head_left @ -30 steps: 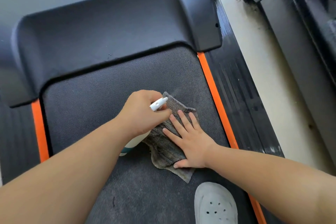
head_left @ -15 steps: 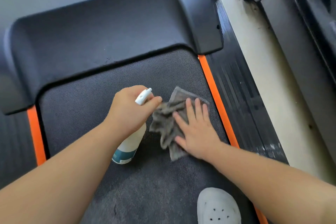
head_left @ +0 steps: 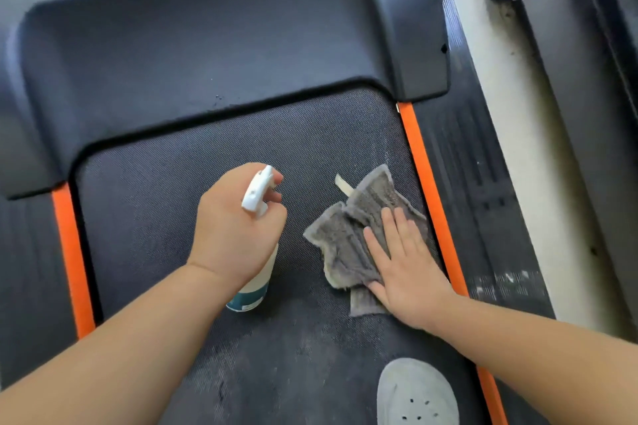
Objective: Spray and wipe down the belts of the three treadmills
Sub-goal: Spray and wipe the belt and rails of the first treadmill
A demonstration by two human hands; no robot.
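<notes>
Head view: the left hand (head_left: 234,224) gripped a white spray bottle (head_left: 256,285) over the treadmill belt (head_left: 165,217), nozzle toward 12 o'clock. At its 3 o'clock, the right hand (head_left: 407,272) lay flat, fingers straight, pressing a grey cloth (head_left: 347,241) onto the belt.

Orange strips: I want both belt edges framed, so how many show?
2. One orange strip runs along the belt's left edge; the other along its right edge, past the cloth, partly hidden by the right forearm.
</notes>
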